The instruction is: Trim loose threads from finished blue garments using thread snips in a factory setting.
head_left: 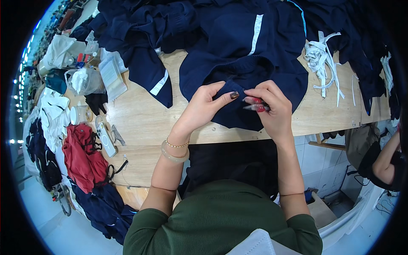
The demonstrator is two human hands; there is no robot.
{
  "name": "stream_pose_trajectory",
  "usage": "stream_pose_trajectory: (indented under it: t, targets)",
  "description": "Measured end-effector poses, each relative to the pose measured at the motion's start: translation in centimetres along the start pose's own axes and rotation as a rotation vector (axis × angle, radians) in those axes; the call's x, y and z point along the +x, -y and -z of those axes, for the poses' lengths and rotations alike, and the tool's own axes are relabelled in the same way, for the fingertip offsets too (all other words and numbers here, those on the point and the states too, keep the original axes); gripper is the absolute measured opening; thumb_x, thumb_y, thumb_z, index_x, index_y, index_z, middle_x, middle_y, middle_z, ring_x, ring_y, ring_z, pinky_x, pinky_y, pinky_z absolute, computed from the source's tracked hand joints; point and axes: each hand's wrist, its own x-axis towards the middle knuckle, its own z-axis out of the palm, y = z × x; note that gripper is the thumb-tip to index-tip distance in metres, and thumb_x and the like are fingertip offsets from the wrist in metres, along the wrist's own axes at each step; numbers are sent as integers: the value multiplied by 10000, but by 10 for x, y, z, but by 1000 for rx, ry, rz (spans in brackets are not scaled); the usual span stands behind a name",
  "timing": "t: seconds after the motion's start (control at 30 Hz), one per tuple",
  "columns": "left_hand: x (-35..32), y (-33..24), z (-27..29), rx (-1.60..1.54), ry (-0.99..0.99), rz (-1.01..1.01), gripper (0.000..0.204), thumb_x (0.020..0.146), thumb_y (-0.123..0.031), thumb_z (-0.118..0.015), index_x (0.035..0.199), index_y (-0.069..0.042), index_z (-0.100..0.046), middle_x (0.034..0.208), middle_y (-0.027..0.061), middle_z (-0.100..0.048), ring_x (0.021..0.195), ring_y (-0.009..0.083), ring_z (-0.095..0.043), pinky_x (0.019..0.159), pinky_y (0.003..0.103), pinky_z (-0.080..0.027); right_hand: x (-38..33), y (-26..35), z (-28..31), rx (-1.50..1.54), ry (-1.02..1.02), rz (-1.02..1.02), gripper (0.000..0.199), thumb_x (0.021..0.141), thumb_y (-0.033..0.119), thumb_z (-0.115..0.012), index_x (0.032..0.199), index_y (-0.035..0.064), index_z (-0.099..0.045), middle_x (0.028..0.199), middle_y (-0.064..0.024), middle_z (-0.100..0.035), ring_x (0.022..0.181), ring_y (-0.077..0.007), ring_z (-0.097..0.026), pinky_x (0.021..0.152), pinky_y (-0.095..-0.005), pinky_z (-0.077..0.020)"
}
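A navy blue garment with a white stripe lies spread on the wooden table, its hem hanging toward me. My left hand pinches the garment's edge between thumb and fingers. My right hand is closed around a small red-handled tool, its tip against the fabric right beside my left thumb. Both hands meet at the same spot on the hem.
More navy garments are piled at the back. White straps lie at the right. At the left are a phone, a red cloth, plastic bags and a white cup. Another person's arm shows at far right.
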Motion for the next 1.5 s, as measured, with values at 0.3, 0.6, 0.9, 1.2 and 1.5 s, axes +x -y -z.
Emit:
stream_pose_trajectory:
  t: [0.3,0.6,0.9,1.2,1.5]
  targets:
    - [-3,-15,2,325,-4,-115,254,893,-186,-671,912,59,-604,688,70,-543,616,154,-441,606,283,-414,18,0,10,129,88,-221,66,850,-84,-593,880,-27,-579,789,-64,-547,717,-139,-554,676,-240,-460]
    - [-20,-32,-28,515,-438,-298,284,687,-19,-787,942,-25,-662,978,78,-532,859,240,-555,737,323,-467,25,8,-6,514,217,-391,82,923,40,-580,894,-34,-558,789,-31,-558,751,-75,-486,740,-216,-434]
    - [-17,-14,-23,396,-558,-256,44,842,-8,-656,884,3,-654,799,94,-655,705,203,-623,632,278,-481,33,9,11,221,101,-347,199,877,139,-668,968,-3,-561,813,-58,-597,739,-125,-566,684,-244,-448]
    - [-12,-3,-18,91,-473,-156,64,929,11,-578,916,29,-638,864,50,-676,812,87,-629,741,190,-487,46,5,26,-230,302,-21,162,782,150,-721,842,26,-637,748,-51,-567,725,-199,-523,696,-312,-412]
    - [-10,-5,-15,30,-466,-157,64,931,0,-584,908,28,-636,862,42,-673,815,76,-616,746,188,-477,52,8,16,-356,301,142,190,708,139,-755,821,19,-660,729,-32,-585,718,-193,-508,674,-316,-402]
